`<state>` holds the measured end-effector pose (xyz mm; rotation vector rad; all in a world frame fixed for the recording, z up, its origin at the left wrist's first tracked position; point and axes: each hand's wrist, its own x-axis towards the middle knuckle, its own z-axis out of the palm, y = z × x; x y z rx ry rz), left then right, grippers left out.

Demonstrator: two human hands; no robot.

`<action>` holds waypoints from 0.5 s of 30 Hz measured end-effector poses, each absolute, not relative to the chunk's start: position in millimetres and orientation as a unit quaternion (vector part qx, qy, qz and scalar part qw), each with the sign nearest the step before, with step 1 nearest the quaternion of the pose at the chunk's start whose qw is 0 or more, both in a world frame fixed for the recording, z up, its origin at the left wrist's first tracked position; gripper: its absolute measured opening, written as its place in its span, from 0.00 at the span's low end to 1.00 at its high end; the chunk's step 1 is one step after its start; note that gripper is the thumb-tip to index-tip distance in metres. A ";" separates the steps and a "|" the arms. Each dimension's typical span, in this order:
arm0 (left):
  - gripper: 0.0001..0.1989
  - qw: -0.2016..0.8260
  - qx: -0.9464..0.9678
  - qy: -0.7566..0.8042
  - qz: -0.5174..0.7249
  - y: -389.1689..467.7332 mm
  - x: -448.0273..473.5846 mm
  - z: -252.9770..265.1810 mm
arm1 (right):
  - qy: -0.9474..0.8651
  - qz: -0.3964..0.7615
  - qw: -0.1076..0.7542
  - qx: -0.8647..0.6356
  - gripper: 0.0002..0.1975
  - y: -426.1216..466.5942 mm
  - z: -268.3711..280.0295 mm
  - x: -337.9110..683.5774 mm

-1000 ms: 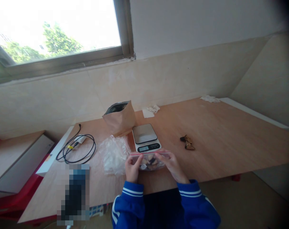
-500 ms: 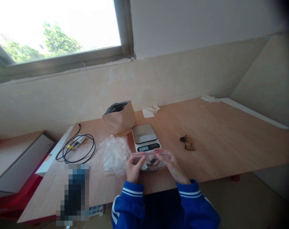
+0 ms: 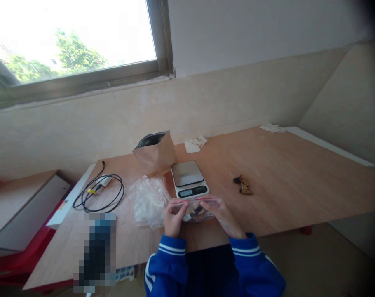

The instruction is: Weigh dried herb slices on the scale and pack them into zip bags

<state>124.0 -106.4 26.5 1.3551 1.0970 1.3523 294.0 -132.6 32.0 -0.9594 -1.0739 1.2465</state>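
A clear zip-lock bag (image 3: pixel 192 218) with a red strip along its top lies at the table's front edge, pieces that look like dried mushroom inside it. My left hand (image 3: pixel 174 216) pinches the left end of its top edge. Toward the other end, my right hand (image 3: pixel 220 212) grips the same edge between thumb and fingers. Just behind the bag stands a kitchen scale (image 3: pixel 188 175) with a bare steel plate and a lit display I cannot read. A pile of clear plastic bags (image 3: pixel 148 202) is left of my left hand.
An open brown paper pouch (image 3: pixel 156 154) stands behind the plastic bags. Brown-black dried pieces (image 3: pixel 244 185) lie on the table (image 3: pixel 286 177) at right. A coiled black cable (image 3: pixel 122 192) and a blurred dark object (image 3: pixel 97 251) are at left. Crumpled tissue (image 3: pixel 200 142) rests near the wall.
My right thumb has shifted slightly left along the bag's top edge, and my right fingers have lowered a little. The bag stays between both hands; the other things have not moved.
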 end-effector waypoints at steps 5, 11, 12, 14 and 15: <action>0.10 0.430 0.557 0.450 0.549 -107.9 124.2 28.8 | -0.453 0.521 0.589 -0.420 0.11 -131.7 30.7 290.2; 0.10 0.413 0.557 0.460 0.554 -109.0 123.6 28.2 | -0.429 0.509 0.609 -0.431 0.10 -131.0 22.8 285.0; 0.10 0.411 0.557 0.461 0.555 -108.8 123.2 27.3 | -0.428 0.506 0.611 -0.433 0.10 -130.8 21.9 284.0; 0.09 0.411 0.554 0.460 0.559 -108.2 122.4 24.9 | -0.429 0.496 0.613 -0.441 0.10 -130.4 21.2 282.3; 0.09 0.415 0.548 0.459 0.562 -107.8 122.2 23.6 | -0.429 0.491 0.614 -0.446 0.10 -130.3 21.6 281.7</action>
